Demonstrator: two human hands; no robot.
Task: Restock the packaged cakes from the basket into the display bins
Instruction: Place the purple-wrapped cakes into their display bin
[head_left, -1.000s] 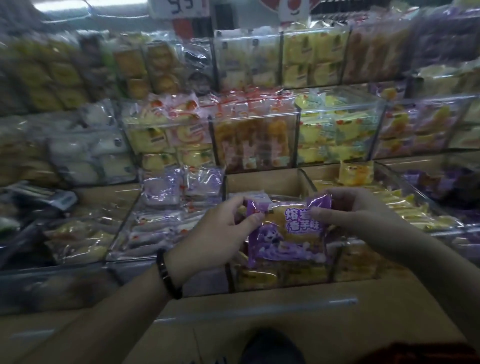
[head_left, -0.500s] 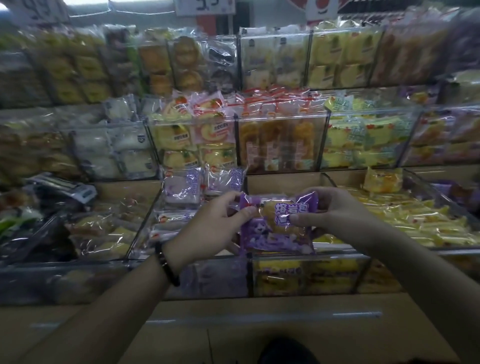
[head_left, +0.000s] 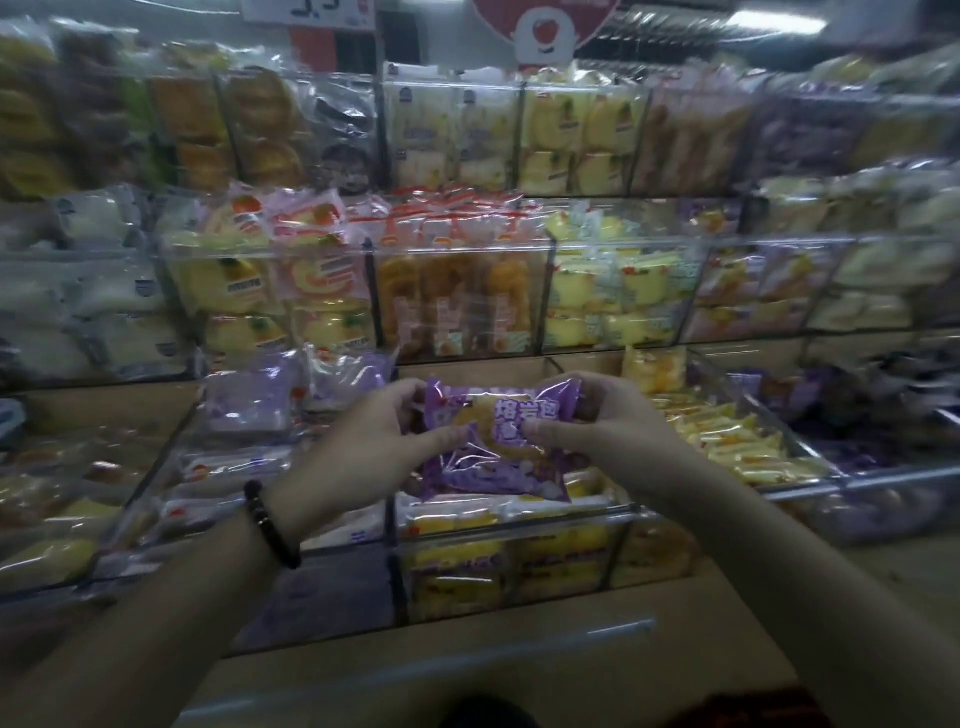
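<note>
Your left hand (head_left: 374, 441) grips the left edge of the purple cake packet (head_left: 493, 462), with the thumb on the front and the fingers curled behind. Your right hand (head_left: 597, 421) grips the right edge, with the thumb pressed on the printed face. Both hands are closed on the packet. The packet is held just above the clear bin (head_left: 511, 569), over the yellow packets (head_left: 457, 519) inside it. A dark bead bracelet (head_left: 270, 525) sits on your left wrist, left of the bin.
</note>
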